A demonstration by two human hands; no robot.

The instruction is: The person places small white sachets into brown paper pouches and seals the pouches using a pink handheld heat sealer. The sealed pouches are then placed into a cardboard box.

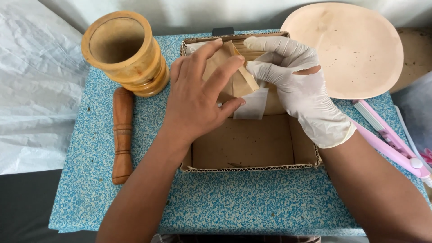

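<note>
A shallow open cardboard box (252, 146) sits on a blue speckled table (234, 202). My bare left hand (195, 96) and my white-gloved right hand (299, 85) are both over the far half of the box, pinching a small brown paper packet (245, 81) between them. The left fingers lie across the packet's top and the thumb presses its lower side. The right fingertips grip its right edge. A white paper piece (253, 105) lies under the packet inside the box. The near half of the box shows its bare brown floor.
A wooden mortar (123, 51) stands at the table's far left, with a wooden pestle (122, 135) lying in front of it. A pale round plate (355, 47) rests at the far right. A pink and white hand tool (391, 137) lies along the right edge. White plastic sheeting (36, 85) is left.
</note>
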